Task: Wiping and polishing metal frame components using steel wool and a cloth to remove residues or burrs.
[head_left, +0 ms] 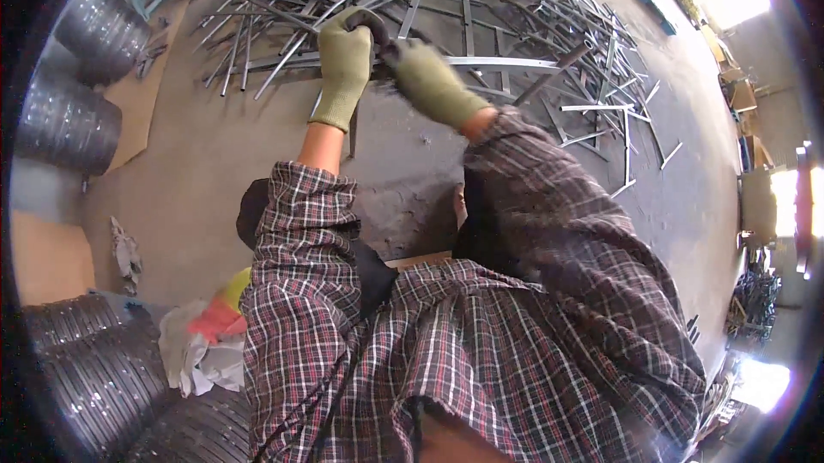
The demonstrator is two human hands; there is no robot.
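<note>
Right hand (433,81) blurred; left hand (345,60) grips half-hidden dark tool (376,30).

View: head, one only. Mounted on the person's head, fisheye, facing steeply down and forward over the plaid-sleeved forearms, which enter from the lower edge. Near range: left hand (343,64) and right hand (433,81), both gloved, sit above frame centre. Beyond the hands: floor (215,154) and metal strips (481,25). Straight edges bend toward the rim. No second view shares the scene.
</note>
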